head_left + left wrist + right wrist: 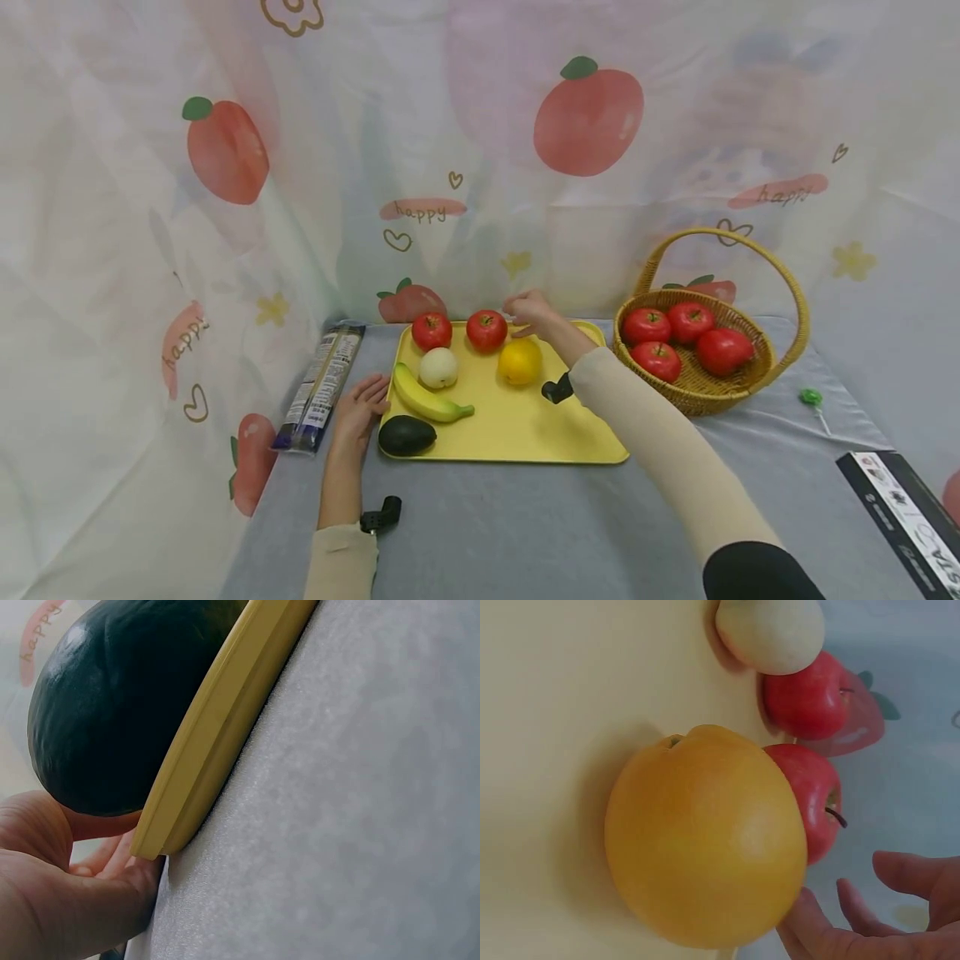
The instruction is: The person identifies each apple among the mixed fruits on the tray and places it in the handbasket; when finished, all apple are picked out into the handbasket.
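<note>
A yellow tray (pixel 558 442) carries fruit. My left hand (pixel 362 406) rests against its left edge, fingers fairly straight, close to a dark green avocado (pixel 407 436); the left wrist view shows that hand (pixel 82 881) at the tray's corner (pixel 199 761). Behind a yellow round fruit (pixel 520 362), my right hand (pixel 531 310) reaches beside a red apple (pixel 487 331) at the tray's back edge. In the right wrist view its fingers (pixel 904 874) are spread, loosely bent and hold nothing, near the apple (pixel 817 799). Another red apple (pixel 431 332), a whitish round fruit (pixel 438 367) and a banana (pixel 426 398) lie leftward.
A wicker basket (pixel 701 404) with a tall handle stands right of the tray, holding several red apples (pixel 723 351). Farther right are a green lollipop (pixel 811 397) and a long black-and-white box (pixel 903 517). Long plastic packages (pixel 321 387) lie on the left. A printed curtain hangs behind.
</note>
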The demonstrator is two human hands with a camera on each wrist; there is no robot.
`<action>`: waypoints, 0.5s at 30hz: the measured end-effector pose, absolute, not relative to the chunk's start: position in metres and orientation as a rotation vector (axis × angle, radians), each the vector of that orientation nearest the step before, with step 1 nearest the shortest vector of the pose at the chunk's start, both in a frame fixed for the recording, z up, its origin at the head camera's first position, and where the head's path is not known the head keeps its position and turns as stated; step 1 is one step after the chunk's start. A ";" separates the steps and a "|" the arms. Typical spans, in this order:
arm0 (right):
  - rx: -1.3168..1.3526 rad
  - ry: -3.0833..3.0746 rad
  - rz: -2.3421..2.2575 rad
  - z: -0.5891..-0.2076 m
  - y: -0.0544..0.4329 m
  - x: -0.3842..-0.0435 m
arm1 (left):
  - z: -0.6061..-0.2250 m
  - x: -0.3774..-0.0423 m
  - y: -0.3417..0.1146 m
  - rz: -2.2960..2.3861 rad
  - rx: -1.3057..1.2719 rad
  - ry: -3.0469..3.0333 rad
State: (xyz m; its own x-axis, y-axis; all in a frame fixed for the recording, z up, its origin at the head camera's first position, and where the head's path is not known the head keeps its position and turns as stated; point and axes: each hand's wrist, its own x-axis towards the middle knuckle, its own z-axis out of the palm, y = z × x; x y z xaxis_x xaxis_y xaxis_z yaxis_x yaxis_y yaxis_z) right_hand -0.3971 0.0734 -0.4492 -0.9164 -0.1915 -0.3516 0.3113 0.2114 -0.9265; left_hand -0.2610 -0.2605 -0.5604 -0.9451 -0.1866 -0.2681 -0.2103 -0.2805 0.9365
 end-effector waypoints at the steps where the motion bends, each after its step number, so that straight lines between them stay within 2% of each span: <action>1: 0.120 2.108 -1.744 -0.451 0.072 -0.398 | -0.560 -0.261 -0.260 2.445 -0.516 1.878; 15: 0.134 2.166 -1.684 -0.476 0.060 -0.403 | -0.559 -0.261 -0.260 2.449 -0.524 1.887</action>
State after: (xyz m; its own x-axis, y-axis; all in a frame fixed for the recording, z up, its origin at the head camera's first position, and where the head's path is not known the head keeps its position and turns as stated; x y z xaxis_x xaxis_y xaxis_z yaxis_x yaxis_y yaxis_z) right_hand -0.4035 0.0596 -0.4761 -0.9186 -0.1619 -0.3606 0.3096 0.2726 -0.9110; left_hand -0.2605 -0.2598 -0.5594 -0.9441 -0.1965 -0.2648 -0.2059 -0.2759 0.9389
